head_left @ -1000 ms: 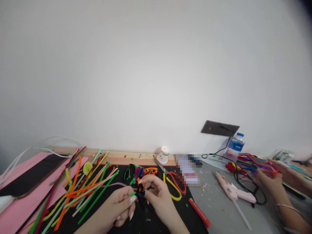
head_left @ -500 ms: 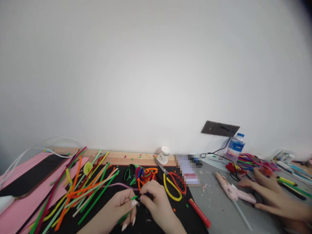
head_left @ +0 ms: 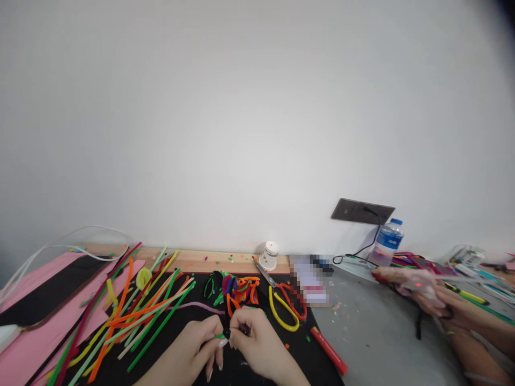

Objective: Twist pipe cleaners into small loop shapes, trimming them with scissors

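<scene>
Black-and-green pipe-cleaner piece [head_left: 226,334] is nearer than the scissors [head_left: 272,284] and to their left, pinched by the fingers of the left hand [head_left: 201,344] and right hand [head_left: 257,339]. A white cup [head_left: 269,256] stands beside the scissors.

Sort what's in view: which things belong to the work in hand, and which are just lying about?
Likely part of the work:
black-and-green piece, pinched between left hand and right hand
fuzzy stems
bent orange pieces
scissors

Seemingly just lying about:
water bottle
white cup
red stick
</scene>
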Tool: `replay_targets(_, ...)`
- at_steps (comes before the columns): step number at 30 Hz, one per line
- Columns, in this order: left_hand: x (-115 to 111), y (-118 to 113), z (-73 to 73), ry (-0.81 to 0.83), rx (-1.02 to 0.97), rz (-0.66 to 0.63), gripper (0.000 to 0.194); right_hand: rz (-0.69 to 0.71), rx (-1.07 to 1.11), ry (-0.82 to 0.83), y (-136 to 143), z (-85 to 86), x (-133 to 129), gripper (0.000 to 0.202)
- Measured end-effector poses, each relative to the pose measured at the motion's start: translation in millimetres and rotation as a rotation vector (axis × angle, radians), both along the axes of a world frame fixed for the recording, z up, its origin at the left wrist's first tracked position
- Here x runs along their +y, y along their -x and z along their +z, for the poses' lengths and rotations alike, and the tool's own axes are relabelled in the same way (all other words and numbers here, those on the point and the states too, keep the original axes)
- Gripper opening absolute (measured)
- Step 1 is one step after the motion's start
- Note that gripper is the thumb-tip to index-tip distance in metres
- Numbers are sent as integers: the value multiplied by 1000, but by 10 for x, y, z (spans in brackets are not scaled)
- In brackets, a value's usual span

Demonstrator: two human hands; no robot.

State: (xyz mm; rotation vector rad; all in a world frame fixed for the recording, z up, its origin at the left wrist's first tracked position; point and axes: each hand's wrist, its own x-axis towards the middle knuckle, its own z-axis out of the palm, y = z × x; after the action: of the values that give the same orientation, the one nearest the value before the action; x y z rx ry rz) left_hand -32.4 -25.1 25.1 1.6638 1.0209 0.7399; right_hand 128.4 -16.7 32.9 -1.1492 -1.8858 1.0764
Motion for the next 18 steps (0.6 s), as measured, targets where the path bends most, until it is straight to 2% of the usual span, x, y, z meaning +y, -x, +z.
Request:
replay_targets(6,37,-14,-6,87,-143,35,21,-15,256,150,5,-4,50,21)
replay_targets(9,68,32,7,24,-194,165,27,-58,484,214,-18,-10,106,28)
replay_targets(12,92,77,28,67,-262,333,31,-201,677,227,-22,-61,159,35)
replay_targets(14,100,88,44,105,-326,395,31,-227,665,222,7,-103,165,33)
replay_targets(18,103,57,55,140,-439,392,29,-145,444,168,133,-127,73,16)
